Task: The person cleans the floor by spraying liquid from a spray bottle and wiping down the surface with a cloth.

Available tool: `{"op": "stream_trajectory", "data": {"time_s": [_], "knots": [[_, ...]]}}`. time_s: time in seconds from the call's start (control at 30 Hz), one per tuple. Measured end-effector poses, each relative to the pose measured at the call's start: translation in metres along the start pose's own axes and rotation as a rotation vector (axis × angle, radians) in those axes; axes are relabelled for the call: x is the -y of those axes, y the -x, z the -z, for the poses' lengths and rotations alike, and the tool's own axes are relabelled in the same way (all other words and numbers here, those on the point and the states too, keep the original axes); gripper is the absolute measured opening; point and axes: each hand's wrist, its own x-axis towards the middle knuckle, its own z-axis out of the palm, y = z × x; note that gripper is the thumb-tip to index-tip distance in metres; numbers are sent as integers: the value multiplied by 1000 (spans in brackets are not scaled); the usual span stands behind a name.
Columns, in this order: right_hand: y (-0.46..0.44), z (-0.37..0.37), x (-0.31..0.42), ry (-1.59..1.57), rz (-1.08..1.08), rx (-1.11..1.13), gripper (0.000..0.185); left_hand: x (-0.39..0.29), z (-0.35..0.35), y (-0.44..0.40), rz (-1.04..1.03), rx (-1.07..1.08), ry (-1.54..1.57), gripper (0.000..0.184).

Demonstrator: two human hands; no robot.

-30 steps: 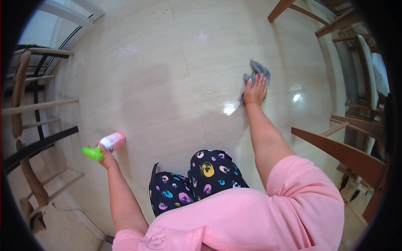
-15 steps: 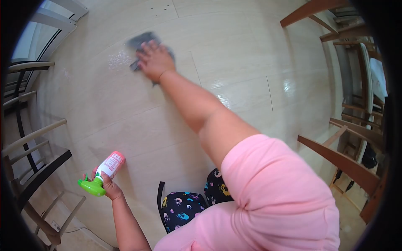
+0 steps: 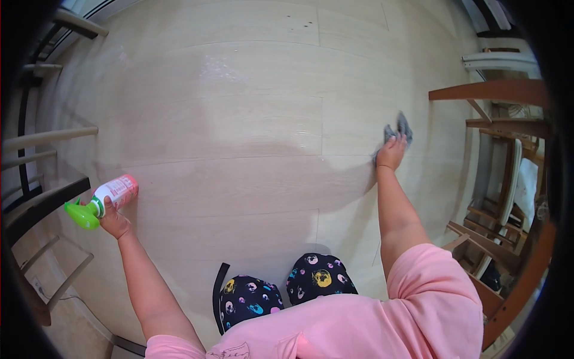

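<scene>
Probably limp cloth (image 3: pixel 405 125) — right hand (image 3: pixel 391 154) atop, closure unclear; left hand (image 3: pixel 114 221) curled round likely stiffer spray bottle (image 3: pixel 121 190) — neck best.

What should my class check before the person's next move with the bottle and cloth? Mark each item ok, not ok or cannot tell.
1. Bottle held in the left hand: ok.
2. Right hand on the cloth: ok.
3. Cloth apart from the wooden furniture on the right: ok.
4. Floor free of whitish patches: not ok, one shows ahead; spray or glare is unclear.
5. Finger on the trigger: cannot tell, fingers are mostly hidden.
6. Enough liquid inside: cannot tell.
</scene>
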Motion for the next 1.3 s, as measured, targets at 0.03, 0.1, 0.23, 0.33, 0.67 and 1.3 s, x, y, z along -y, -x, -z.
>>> {"op": "stream_trajectory", "data": {"time_s": [0.03, 0.1, 0.23, 0.33, 0.67, 1.3], "knots": [[-5, -3, 3, -34, -180, -50, 47, 5, 4, -3, -18, 61, 24, 83], [-13, -12, 21, -61, -345, -111, 48, 6, 7, -4, -24, 167, 34, 88], [-17, -81, 123, 98, 324, -235, 30, 34, 20, -11, -37, 319, 105, 86], [-16, -65, 327, -368, 273, -168, 36, 110, 24, -9, 144, 552, -91, 80], [80, -12, 615, -623, 932, 493, 50, 81, -32, 22, 161, 412, -799, 61], [-117, -114, 590, -179, 516, -112, 31, 26, -50, 4, -360, 375, -1124, 72]]}}
